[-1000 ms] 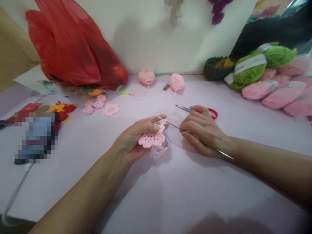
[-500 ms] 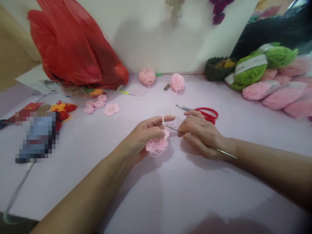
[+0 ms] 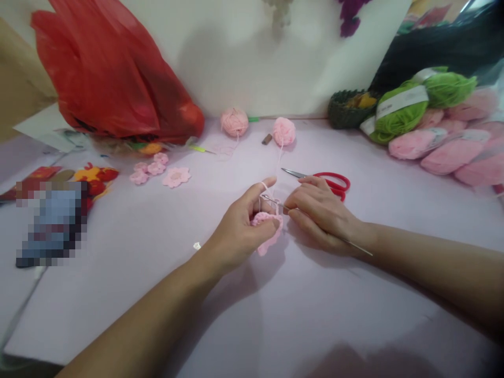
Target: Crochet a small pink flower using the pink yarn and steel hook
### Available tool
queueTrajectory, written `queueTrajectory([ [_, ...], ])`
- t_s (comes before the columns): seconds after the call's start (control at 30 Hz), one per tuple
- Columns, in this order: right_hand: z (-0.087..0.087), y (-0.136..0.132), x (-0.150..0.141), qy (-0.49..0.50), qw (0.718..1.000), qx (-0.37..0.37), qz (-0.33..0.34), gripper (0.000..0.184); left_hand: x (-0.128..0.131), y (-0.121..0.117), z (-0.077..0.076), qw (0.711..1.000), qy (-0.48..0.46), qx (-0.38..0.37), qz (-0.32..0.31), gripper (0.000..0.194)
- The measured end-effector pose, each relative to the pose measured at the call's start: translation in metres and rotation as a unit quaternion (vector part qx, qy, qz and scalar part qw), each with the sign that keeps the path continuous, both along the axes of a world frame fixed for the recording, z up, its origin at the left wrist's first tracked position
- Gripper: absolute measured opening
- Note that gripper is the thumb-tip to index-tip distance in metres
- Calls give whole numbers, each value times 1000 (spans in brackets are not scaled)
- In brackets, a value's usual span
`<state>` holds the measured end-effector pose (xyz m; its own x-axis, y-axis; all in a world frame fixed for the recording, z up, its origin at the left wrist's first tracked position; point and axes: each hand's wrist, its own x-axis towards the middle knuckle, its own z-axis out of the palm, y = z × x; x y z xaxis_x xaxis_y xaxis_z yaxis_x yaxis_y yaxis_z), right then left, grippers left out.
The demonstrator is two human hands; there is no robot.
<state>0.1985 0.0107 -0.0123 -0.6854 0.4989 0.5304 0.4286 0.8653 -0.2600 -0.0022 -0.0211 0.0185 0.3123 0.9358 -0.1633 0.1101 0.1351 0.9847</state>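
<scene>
Pinched in my left hand (image 3: pixel 246 218) is a pink crochet piece (image 3: pixel 268 242), its upper edge partly hidden by the thumb. Pink yarn loops over the raised left index finger and runs back to a pink yarn ball (image 3: pixel 284 131). My right hand (image 3: pixel 321 212) is closed on a thin metal crochet hook (image 3: pixel 360 248), whose shaft passes under the palm. The hook's tip meets the yarn just above the crochet piece, near the left fingers. Red-handled scissors (image 3: pixel 333 181) lie right behind my right hand.
A second, paler yarn ball (image 3: pixel 234 122) stands at the back beside a red plastic bag (image 3: pixel 118 79). Crocheted pink flowers (image 3: pixel 176 177) lie to the left. Green skeins (image 3: pixel 401 113) and pink skeins (image 3: pixel 454 149) are piled at the right, next to a dark basket (image 3: pixel 340 110).
My left hand has turned, and the crochet piece has swung to the right with the thumb now across its front. The hook has shifted slightly left. The view has moved a little.
</scene>
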Motion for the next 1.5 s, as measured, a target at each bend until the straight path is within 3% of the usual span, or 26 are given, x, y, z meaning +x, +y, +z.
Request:
queueTrajectory([
  [0.17, -6, 0, -5, -58, 992, 83, -77, 21, 7, -2, -7, 998, 14, 8, 55, 76],
  [0.3, -6, 0, -6, -52, 990, 95, -92, 23, 7, 0, -11, 989, -109, -95, 42, 68],
  [0.43, -4, 1, -1, 16, 999, 19, -22, 20, -1, 4, -10, 974, -169, -149, -10, 59],
  [0.57, -2, 4, 2, 92, 991, -67, 74, 18, -6, 5, -9, 973, -173, -127, -81, 52],
  [0.67, -2, 5, 2, 117, 979, -131, 102, 25, -6, 6, -9, 975, -165, -106, -106, 44],
  [0.83, -2, 4, 1, 150, 960, -218, 94, 29, -8, 7, -8, 981, -147, -76, -104, 33],
  [1.0, 2, 2, 2, 140, 946, -286, 62, 31, -13, 8, -11, 990, -90, -77, -83, 56],
  [1.5, 2, 6, 7, 139, 938, -312, 52, 30, -13, 11, -11, 989, -102, -66, -79, 60],
])
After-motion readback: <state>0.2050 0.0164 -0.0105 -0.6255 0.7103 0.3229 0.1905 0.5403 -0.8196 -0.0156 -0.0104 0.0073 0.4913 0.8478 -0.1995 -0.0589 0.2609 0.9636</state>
